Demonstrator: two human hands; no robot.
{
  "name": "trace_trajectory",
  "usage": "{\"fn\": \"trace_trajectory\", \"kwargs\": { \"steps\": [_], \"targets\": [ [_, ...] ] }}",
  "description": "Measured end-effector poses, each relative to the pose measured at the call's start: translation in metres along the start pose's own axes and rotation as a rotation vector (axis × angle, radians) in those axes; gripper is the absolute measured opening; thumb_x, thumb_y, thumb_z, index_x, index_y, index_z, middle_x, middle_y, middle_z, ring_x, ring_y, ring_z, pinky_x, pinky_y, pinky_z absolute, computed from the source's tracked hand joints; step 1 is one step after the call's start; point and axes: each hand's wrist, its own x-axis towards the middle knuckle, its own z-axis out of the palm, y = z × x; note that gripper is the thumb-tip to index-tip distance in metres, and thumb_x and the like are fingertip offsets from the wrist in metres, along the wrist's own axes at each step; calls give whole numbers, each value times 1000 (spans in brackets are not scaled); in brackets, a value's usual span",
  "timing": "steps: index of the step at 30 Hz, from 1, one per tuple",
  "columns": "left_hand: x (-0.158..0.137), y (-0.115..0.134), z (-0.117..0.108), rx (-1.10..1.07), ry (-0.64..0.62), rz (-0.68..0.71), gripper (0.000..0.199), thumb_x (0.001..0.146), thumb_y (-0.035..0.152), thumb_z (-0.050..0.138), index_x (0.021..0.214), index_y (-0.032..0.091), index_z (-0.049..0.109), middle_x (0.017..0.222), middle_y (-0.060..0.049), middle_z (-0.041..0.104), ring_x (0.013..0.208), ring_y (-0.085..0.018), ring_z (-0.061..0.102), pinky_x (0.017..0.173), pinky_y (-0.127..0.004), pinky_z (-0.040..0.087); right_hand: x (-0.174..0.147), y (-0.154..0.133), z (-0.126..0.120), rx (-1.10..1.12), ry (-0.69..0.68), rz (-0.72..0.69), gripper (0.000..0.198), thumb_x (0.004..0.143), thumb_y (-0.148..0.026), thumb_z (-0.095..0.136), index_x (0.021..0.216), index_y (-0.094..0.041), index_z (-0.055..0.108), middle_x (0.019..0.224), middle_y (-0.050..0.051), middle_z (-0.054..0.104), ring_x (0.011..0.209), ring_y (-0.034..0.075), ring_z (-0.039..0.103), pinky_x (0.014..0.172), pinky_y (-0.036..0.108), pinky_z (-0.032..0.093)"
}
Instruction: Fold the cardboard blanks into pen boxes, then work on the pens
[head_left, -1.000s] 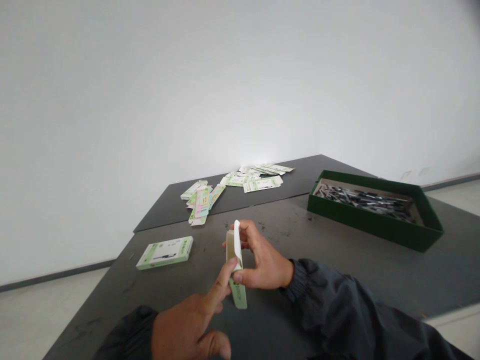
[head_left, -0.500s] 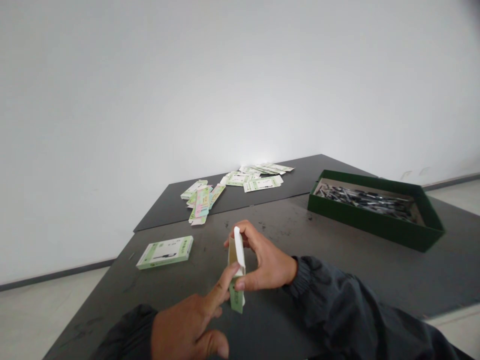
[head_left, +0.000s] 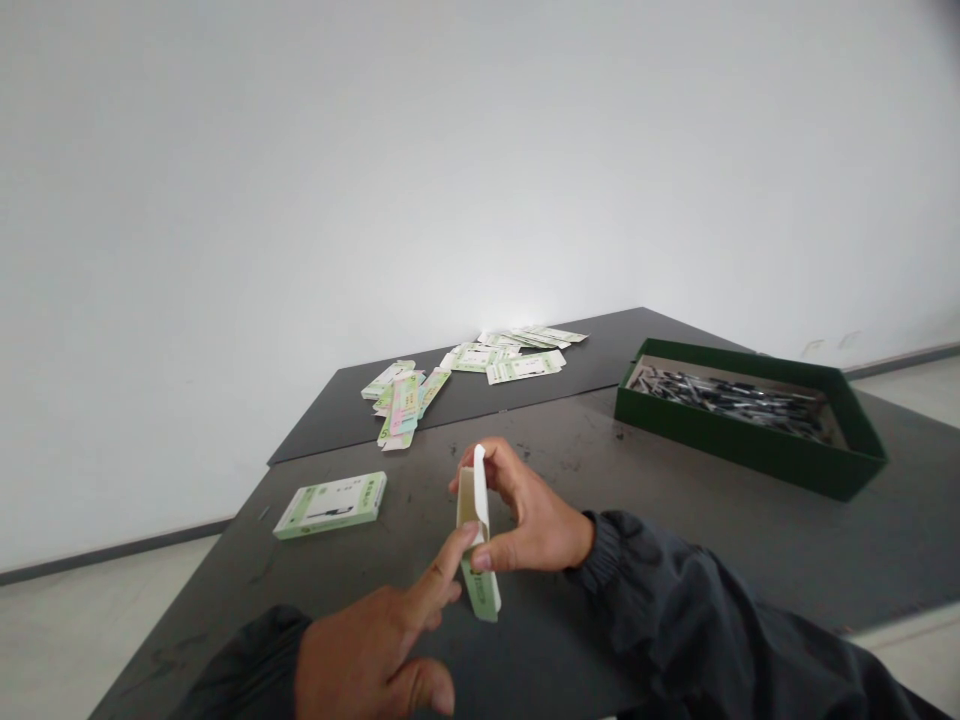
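My right hand grips a small green-and-white cardboard box from its right side, thumb on the near side and fingers at the far side. The box stands on edge with a white flap up and its top open, showing the bare card inside. My left hand has its index finger stretched out, the tip touching the box's opening edge, while its thumb stays apart below. To the left lies a closed box of the same print, flat on the dark table.
Flattened green-and-white cartons lie at the table's back. Nearer on the left is a pile of green, pink and yellow cartons. A green tray full of pens stands at the right. A white wall rises behind.
The box has tilted slightly in my right hand, its lower end shifting to the right. My left index finger stays against its opening edge.
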Motion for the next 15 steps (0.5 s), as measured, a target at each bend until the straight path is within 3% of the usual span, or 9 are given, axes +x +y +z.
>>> {"fn": "trace_trajectory", "kwargs": {
  "steps": [6,11,15],
  "targets": [
    [-2,2,-1,39,38,-1,75,75,57,39,130,37,-8,113,-2,53,91,-21,56,71,-29,43,2,-6,-5,-175,-21,-8,65,50,-30,72,102,-17,36,101,5,38,89,16,38,76,29,34],
    [-3,10,-10,122,89,-21,76,72,63,35,132,32,2,108,-3,56,87,-23,57,68,-28,43,1,-5,-7,-53,-80,25,64,54,-31,70,105,-17,33,98,5,42,85,14,42,72,27,36],
    [-1,9,-11,176,85,-45,78,71,66,31,133,30,1,102,-4,59,81,-23,58,65,-28,43,1,-4,-6,14,-116,14,64,56,-29,69,108,-17,34,103,6,41,91,16,43,77,29,36]
  ]
}}
